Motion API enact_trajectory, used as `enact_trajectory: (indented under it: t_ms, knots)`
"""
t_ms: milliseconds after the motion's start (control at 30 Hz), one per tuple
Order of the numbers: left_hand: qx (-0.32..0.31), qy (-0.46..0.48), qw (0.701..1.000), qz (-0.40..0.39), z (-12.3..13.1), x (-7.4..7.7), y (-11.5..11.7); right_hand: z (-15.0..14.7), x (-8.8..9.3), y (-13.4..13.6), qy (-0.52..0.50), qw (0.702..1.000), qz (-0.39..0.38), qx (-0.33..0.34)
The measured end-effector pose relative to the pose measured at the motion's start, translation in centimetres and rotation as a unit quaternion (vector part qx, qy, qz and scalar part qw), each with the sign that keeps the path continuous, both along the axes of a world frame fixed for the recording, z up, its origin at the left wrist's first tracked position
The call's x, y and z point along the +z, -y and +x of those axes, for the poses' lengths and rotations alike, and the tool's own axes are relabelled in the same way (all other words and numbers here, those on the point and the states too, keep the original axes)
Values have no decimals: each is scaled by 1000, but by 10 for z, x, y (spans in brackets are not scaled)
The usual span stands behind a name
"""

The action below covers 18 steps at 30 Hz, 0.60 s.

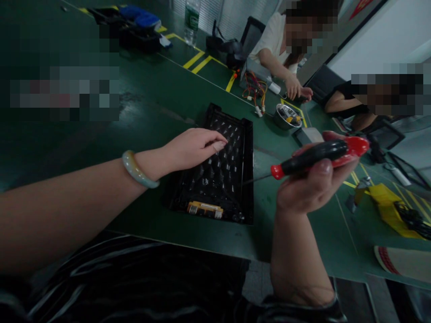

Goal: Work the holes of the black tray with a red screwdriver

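A black rectangular plastic panel (247, 157) lies in front of me, its inner face covered in rows of bumps. At its near end sits an orange-brown circuit board piece (205, 209). My left hand (191, 148) rests on the panel's left side, fingers stretched out and thumb tip close to the index fingertip. A pale bangle circles that wrist. My right hand (313, 184) is wrapped round the red and black handle of a screwdriver (313, 157). The shaft slants down left toward the panel's right edge; whether its tip touches is unclear.
Across the green table (151, 103), a person handles wires beside a metal box (261, 72). A metal bowl (288, 116) of small parts stands before them; another person sits farther right. A water bottle (191, 22) stands behind; a yellow tray (390, 211) is at right.
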<state>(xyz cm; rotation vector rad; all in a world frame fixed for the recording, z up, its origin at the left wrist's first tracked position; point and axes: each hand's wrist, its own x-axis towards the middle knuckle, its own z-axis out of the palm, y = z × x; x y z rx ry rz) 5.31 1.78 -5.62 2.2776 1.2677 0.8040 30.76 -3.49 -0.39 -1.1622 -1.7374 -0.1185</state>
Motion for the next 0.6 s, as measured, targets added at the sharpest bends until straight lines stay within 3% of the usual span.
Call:
enact_trajectory:
  t_ms: [67, 200, 333, 600]
  knots:
    - [0, 1, 1000, -1, 0, 0, 0, -7, 0, 1, -100, 994, 38, -6]
    - [3, -5, 1000, 2, 0, 1, 0, -18, 2, 4, -133, 991, 10, 16]
    - [-2, -7, 1000, 7, 0, 0, 0, -17, -1, 11, -56, 998, -39, 13]
    - [-11, 2, 1000, 13, -1, -3, -1, -4, -10, 16, 64, 995, -53, 49]
